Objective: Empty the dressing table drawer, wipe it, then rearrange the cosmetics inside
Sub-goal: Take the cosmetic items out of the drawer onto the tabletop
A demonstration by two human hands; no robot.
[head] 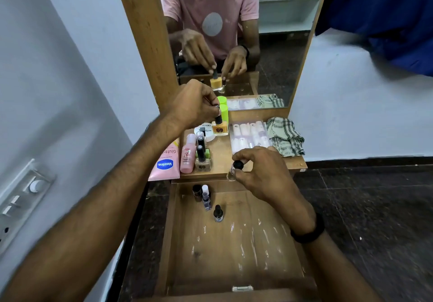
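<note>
The wooden drawer (246,250) stands pulled open below the table top, with three small bottles (206,199) grouped at its far left. My left hand (194,105) pinches the black cap of an orange nail polish bottle (220,127) that rests on the table top. My right hand (262,170) holds a small clear bottle with a black cap (235,169) above the drawer's far edge. Along the table's left side sit a pink Vaseline tube (165,163), a pink bottle (188,155), a beige polish bottle (202,160) and a white round jar (207,132).
A clear box of press-on nails (249,136) and a crumpled checked cloth (284,136) lie on the table's right side. A green cylinder (223,109) stands by the mirror (269,44). A switch panel (21,201) is on the left wall. Dark tiled floor surrounds the drawer.
</note>
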